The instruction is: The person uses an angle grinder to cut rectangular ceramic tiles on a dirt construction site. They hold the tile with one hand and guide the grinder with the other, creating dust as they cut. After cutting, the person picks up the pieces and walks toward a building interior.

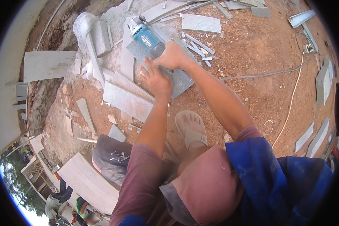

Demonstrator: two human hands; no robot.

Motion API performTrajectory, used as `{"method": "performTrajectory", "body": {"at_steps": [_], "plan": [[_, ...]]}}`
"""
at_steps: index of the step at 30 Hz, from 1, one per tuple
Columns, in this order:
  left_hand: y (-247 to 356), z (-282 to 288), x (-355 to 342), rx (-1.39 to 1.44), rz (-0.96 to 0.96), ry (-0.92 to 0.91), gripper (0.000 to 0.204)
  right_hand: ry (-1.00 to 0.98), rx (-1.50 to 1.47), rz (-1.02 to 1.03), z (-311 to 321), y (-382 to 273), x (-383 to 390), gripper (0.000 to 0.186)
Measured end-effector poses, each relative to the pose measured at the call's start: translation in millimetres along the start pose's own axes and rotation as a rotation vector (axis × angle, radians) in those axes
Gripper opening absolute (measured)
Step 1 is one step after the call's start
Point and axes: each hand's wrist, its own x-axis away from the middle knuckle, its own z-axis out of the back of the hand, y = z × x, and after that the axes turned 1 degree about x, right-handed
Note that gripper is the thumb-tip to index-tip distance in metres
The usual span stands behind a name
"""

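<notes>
A teal angle grinder (147, 37) with a silver head lies over a grey stone slab (182, 83) on the ground ahead of me. My right hand (172, 56) is closed round the rear end of the grinder's body. Just left of it and nearer to me, my left hand (157, 78) presses on the slab with its fingers stretched out, the fingertips close to the grinder's back end. The grinder's disc cannot be made out. Other pale stone slabs (126, 100) lie left of the slab under my hands.
Thin offcut strips (199, 47) and a rectangular tile (201, 23) lie beyond my right hand. A cable (265, 74) crosses the reddish dirt at right. My sandalled foot (191, 128) stands close to the slab. Other people (84, 211) are at far lower left.
</notes>
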Motion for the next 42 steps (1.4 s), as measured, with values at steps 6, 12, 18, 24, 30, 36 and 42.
{"method": "performTrajectory", "body": {"at_steps": [6, 12, 18, 24, 30, 36, 42], "plan": [[-0.8, -1.6, 0.2, -0.026, 0.005, -0.004, 0.059, -0.026, -0.005, -0.041, 2.4, -1.7, -1.2, 0.063], [0.9, -0.9, -0.3, -0.023, 0.04, -0.026, 0.06, -0.067, 0.019, -0.057, 1.4, -1.4, -5.6, 0.062], [-0.6, 0.5, 0.6, -0.037, 0.037, -0.034, 0.062, -0.065, 0.034, -0.052, -3.6, 0.3, -11.5, 0.062], [-1.2, -1.3, 2.0, -0.036, 0.029, -0.018, 0.062, -0.059, -0.025, -0.033, -4.8, 4.1, -19.9, 0.062], [0.4, -1.1, 1.9, -0.032, 0.043, -0.02, 0.061, -0.083, -0.064, -0.073, -7.4, 4.2, -24.4, 0.061], [0.2, -0.1, 1.4, -0.01, 0.041, -0.003, 0.058, -0.096, -0.071, -0.084, -2.9, 2.9, -16.1, 0.06], [1.0, -1.6, 0.7, -0.028, 0.054, -0.014, 0.058, -0.088, -0.055, -0.09, -1.8, 1.1, -12.6, 0.06]]}}
